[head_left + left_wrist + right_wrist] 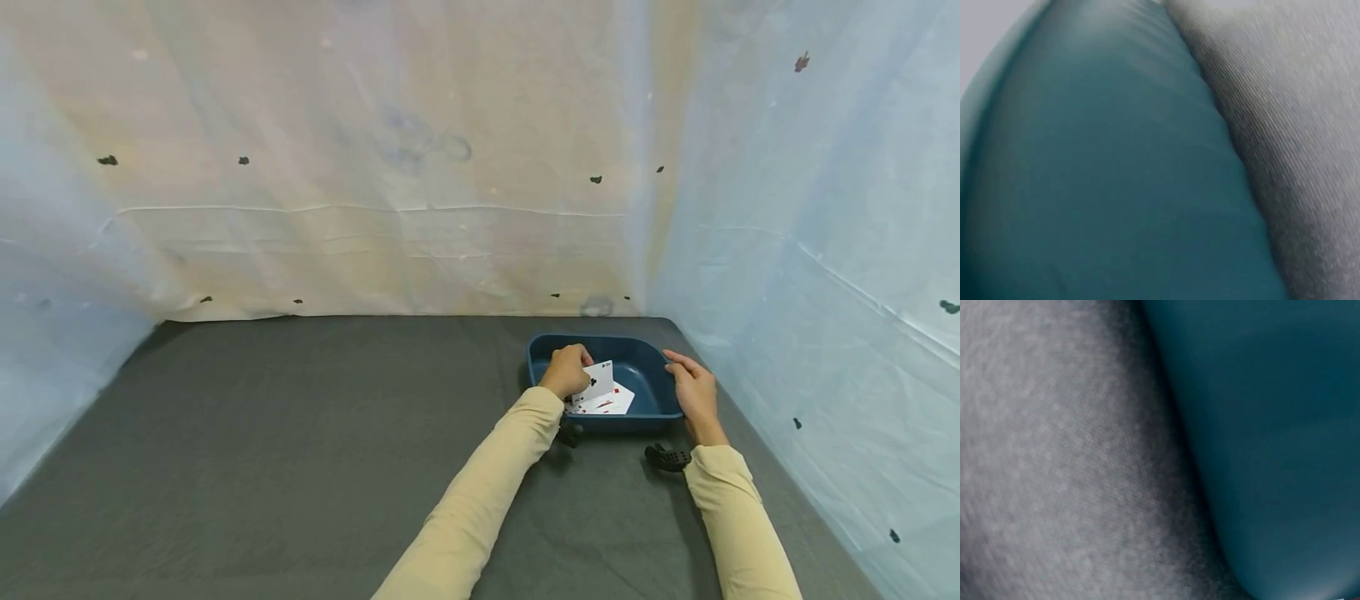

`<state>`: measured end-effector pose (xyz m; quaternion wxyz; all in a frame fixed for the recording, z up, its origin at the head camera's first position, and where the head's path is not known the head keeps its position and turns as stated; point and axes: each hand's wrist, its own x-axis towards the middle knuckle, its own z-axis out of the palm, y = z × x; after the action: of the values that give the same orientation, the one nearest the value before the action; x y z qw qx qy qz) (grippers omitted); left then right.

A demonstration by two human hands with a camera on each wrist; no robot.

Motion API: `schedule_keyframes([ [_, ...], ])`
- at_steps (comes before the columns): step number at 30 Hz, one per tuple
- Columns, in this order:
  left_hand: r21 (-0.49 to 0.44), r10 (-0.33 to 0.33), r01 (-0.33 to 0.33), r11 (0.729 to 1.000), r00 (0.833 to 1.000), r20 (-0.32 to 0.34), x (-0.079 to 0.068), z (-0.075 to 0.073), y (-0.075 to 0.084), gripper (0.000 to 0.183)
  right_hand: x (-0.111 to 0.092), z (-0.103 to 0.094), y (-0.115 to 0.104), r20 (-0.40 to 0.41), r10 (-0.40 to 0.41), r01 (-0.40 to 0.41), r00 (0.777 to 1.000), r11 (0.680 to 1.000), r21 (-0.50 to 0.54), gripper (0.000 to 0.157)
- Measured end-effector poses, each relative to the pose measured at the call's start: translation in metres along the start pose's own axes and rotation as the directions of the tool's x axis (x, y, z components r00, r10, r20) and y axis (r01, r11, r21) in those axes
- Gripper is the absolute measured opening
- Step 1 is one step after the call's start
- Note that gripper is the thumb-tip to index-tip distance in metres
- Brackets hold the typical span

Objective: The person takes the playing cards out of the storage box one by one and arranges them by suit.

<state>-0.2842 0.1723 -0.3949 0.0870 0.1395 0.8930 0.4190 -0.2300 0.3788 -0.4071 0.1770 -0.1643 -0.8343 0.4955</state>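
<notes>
A dark blue plastic tub (647, 375) stands at the right of the grey-covered table. My left hand (567, 372) reaches over its left side and pinches a playing card (602, 377), a black club card, tilted up inside the tub. Under it, several more playing cards (618, 402) with red marks lie in a loose pile on the tub's floor. At the right end, my right hand (696, 396) grips the rim with fingers and thumb. Both wrist views show only the tub's outer wall (1122, 162) and grey cloth; the hands are out of sight there.
Grey cloth (300, 450) covers the table. Pale plastic sheeting (360, 167) hangs behind it, and more sheeting (840, 333) rises close by the right hand. A black wrist device (666, 457) sits under the right wrist, in front of the tub.
</notes>
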Motion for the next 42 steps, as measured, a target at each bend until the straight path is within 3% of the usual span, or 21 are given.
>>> schedule_keyframes([
  [6, -0.101, 0.039, -0.042, 0.994, 0.999, -0.029, -0.005, -0.008, 0.005, 0.016, 0.002, -0.001, 0.002, 0.006, 0.01, -0.01, 1.0, 1.0, -0.002, 0.041],
  [12, -0.132, 0.079, -0.085, 0.988, 0.996, -0.053, -0.008, -0.018, 0.006, 0.013, 0.004, -0.002, 0.002, -0.009, 0.018, -0.018, 1.0, 1.0, -0.015, 0.041],
  [18, -0.217, 0.072, -0.08, 0.973, 0.996, -0.047, -0.012, -0.021, 0.003, 0.01, 0.005, -0.002, 0.002, 0.007, 0.003, -0.003, 1.0, 1.0, -0.015, 0.042],
  [26, -0.474, 0.05, -0.041, 0.88, 0.999, 0.006, -0.018, -0.024, -0.001, 0.013, 0.005, -0.005, 0.005, 0.019, -0.023, 0.023, 1.0, 0.999, -0.035, 0.04],
  [33, -0.541, 0.049, -0.033, 0.841, 0.999, 0.015, -0.024, -0.031, -0.006, 0.015, 0.007, -0.002, 0.003, 0.015, -0.019, 0.02, 1.0, 0.999, -0.037, 0.04],
  [42, -0.66, 0.079, -0.027, 0.751, 0.996, 0.049, -0.03, -0.045, -0.01, 0.015, 0.008, -0.002, 0.003, 0.02, -0.008, 0.01, 1.0, 0.998, -0.056, 0.041],
])
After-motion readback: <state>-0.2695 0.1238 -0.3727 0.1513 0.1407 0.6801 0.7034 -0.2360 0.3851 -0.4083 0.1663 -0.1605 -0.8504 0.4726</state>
